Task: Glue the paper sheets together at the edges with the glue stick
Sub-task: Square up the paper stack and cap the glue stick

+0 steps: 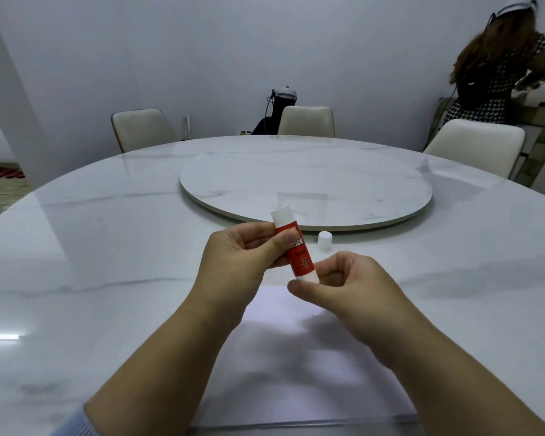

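Observation:
A red and white glue stick (298, 251) is held tilted above the table, its white glue end pointing up and away. My left hand (243, 256) grips its upper body between thumb and fingers. My right hand (343, 284) pinches its white bottom knob. The white cap (324, 240) stands by itself on the table just right of the stick. White paper sheets (299, 366) lie flat under my forearms near the table's front edge.
The round white marble table (107, 247) carries a raised turntable (306, 184) in its middle, just behind the cap. Pale chairs (306, 121) stand around the far side. A person in a checked dress (497, 73) stands at the back right.

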Demonstrator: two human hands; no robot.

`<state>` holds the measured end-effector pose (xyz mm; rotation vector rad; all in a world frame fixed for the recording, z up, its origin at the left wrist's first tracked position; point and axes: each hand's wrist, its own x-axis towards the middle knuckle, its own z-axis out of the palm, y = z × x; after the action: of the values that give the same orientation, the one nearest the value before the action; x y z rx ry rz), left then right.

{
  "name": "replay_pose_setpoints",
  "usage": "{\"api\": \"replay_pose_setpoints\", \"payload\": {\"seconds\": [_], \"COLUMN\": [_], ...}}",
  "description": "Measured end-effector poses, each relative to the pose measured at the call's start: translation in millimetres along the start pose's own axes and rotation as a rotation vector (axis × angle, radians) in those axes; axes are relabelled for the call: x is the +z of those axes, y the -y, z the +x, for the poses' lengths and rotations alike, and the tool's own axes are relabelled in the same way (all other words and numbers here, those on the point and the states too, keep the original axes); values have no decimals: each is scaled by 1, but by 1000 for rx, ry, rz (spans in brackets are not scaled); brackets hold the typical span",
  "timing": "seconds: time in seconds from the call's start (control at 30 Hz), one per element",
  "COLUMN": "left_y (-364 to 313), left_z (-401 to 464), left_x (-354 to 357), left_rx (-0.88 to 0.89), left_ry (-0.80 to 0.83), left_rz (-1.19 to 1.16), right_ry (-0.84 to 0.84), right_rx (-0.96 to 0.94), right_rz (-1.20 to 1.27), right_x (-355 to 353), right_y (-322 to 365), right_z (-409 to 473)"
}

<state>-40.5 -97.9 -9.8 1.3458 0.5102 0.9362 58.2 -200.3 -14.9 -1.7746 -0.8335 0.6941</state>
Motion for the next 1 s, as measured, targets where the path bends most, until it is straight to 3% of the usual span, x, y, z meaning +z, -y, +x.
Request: {"api": "replay_pose_setpoints", "payload": {"seconds": [0.07,0.2,0.3,0.47,0.6,0.7,0.8,0.9,1.0], "left_y": [0,0,2,7,12,18,19,18,17], "left_z": [1,7,5,5,11,13,13,13,12], "left_x": [-1,-6,-5,1,-5,-3,0,-2,-2], "left_rx": [7,1,2,30,22,-52,-160,-237,-284], "left_ry": [-8,-46,-22,-41,-165,-146,-86,-31,21], "left_rz": [-5,-57,-30,51,31,-22,-143,-270,-332], "right_ry": [-9,141,176,-64,5,-73,2,18,-121], "right_rx": [-20,40,105,-34,-127,-233,-345,-412,-456], "right_rz": [11,441,534,55,-125,-428,-689,-724,-664], "right_x": [2,-9,-10,0,-20,-38,-43,-43,-42], "right_y": [1,1,0,-2,-4,-16,-34,-46,-46], "right_z": [-1,4,5,7,22,53,80,94,99]}}
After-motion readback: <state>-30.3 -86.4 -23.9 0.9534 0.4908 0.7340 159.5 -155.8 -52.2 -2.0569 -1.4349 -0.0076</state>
